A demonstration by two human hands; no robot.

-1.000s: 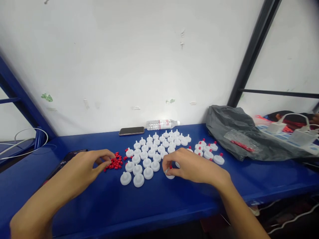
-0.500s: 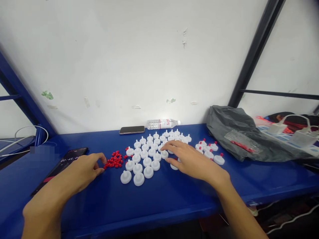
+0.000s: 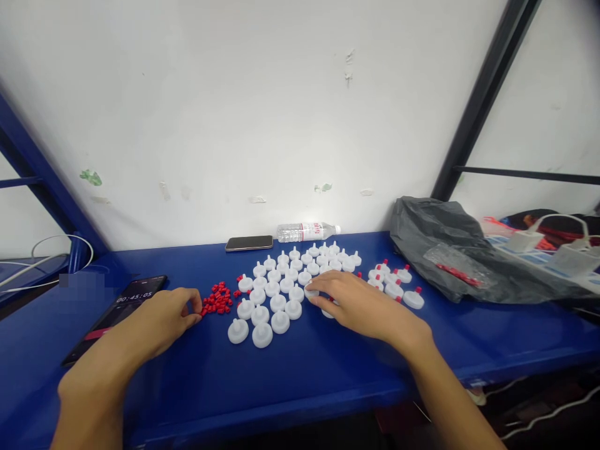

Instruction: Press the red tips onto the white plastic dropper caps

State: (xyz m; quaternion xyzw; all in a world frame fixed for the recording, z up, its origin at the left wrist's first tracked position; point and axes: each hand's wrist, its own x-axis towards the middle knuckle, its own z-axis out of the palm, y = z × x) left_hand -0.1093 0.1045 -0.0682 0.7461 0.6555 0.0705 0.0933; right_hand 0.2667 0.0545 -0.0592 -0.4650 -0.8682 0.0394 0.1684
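At the left end of a pile of small red caps (image 3: 218, 299), my left hand (image 3: 171, 315) has its thumb and index finger curled together at the pile's edge. A red cap appears to sit between these fingertips. Several white round nozzle caps (image 3: 262, 335) with upright spouts spread across the middle of the table. My right hand (image 3: 349, 300) reaches over their right side, fingers and thumb closed around one white nozzle cap (image 3: 310, 290). Beyond this hand, a group of white caps with red tips (image 3: 394, 289) stands to the right; a few more are partly hidden under it.
A large phone with a running timer (image 3: 134, 297) lies by my left forearm. Along the wall are a second phone (image 3: 249, 243) and a clear bottle (image 3: 307, 232) on its side. A grey plastic bag (image 3: 431, 244) and a power strip (image 3: 557, 256) occupy the right.
My left fingertips have drawn closer together at the red caps and moved slightly right. My right fingers have closed in on the white nozzle cap. The view has shifted slightly.
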